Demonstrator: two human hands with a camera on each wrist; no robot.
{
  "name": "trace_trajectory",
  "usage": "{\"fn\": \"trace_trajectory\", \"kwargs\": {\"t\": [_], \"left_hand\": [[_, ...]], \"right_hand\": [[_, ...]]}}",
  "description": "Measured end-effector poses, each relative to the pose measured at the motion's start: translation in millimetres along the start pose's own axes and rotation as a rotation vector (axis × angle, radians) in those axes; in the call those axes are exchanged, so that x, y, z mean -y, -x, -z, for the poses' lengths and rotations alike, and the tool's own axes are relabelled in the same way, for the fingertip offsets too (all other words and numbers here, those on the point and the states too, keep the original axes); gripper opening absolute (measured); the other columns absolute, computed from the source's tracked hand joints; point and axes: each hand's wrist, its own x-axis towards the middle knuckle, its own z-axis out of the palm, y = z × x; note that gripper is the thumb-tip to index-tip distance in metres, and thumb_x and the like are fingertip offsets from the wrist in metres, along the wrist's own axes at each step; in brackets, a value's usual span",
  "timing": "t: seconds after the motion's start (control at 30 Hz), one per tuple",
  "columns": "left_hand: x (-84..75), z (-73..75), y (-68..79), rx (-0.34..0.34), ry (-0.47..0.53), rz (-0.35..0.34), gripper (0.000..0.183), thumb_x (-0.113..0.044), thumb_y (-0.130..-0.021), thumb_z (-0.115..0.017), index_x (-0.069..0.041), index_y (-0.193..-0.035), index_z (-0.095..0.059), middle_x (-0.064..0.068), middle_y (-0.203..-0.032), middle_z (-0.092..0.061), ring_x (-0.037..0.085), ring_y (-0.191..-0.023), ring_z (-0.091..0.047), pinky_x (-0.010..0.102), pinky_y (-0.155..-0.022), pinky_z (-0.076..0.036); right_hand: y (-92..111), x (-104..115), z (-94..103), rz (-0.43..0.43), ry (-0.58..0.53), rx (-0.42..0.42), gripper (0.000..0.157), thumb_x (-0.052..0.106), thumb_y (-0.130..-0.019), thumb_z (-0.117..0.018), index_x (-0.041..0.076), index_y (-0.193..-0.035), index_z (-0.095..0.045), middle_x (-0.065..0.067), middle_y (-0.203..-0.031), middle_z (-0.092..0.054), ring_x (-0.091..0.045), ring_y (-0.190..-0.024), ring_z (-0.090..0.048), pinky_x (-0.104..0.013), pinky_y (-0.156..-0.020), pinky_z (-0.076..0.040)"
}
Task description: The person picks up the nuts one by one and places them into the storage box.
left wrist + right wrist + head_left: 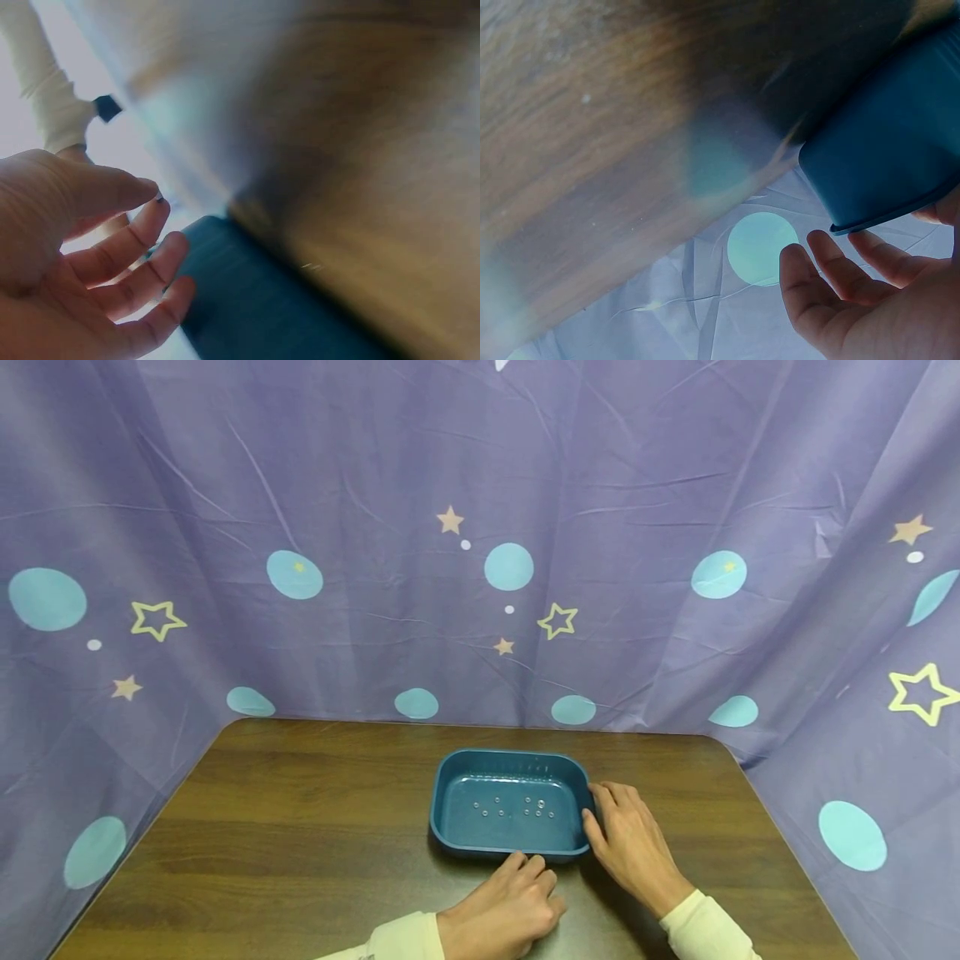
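A blue rectangular tray (pixel 510 852) sits on the table, with several tiny shiny ring-like pieces (pixel 541 804) scattered over its floor. At its right side my right hand (pixel 633 843) holds the rim, thumb toward the inside; in the right wrist view the other fingers (pixel 832 262) lie along the rim. By the tray's front wall is my left hand (pixel 510 906). Its thumb and index finger pinch a tiny piece (pixel 160 198) in the left wrist view, mostly covered by the fingertips, while the other fingers are loosely bent beside the tray wall.
The brown wooden table (pixel 300 827) extends to both sides of the tray. A purple curtain (pixel 375 568) printed with stars and blue spots hangs behind the table and along both its sides.
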Motion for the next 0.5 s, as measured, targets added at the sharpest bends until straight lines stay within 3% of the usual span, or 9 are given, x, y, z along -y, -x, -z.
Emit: {"fn": "trace_trajectory", "kwargs": {"t": [0.27, 0.5], "left_hand": [[11.3, 22.1, -6.9, -0.096, 0.050, 0.068, 0.012, -0.019, -0.080, -0.078, -0.023, -0.088, -0.069, -0.005, -0.085, -0.060, 0.013, -0.083, -0.051, 0.028, -0.071, -0.044], [30.1, 26.0, -7.5, -0.135, 0.005, 0.140, 0.015, -0.014, -0.079, -0.078, -0.021, -0.090, -0.069, -0.003, -0.084, -0.059, 0.017, -0.086, -0.054, 0.035, -0.079, -0.050]], "right_hand": [[0.8, -0.5, -1.8, 0.015, -0.009, -0.021, 0.038, 0.026, -0.093, -0.066, 0.002, -0.123, -0.065, -0.014, -0.119, -0.064, -0.032, -0.113, -0.058, -0.048, -0.096, -0.048], [1.2, 0.6, -2.6, 0.006, -0.013, -0.013, 0.039, 0.026, -0.093, -0.065, 0.002, -0.124, -0.065, -0.014, -0.118, -0.064, -0.032, -0.112, -0.058, -0.049, -0.096, -0.048]]}}
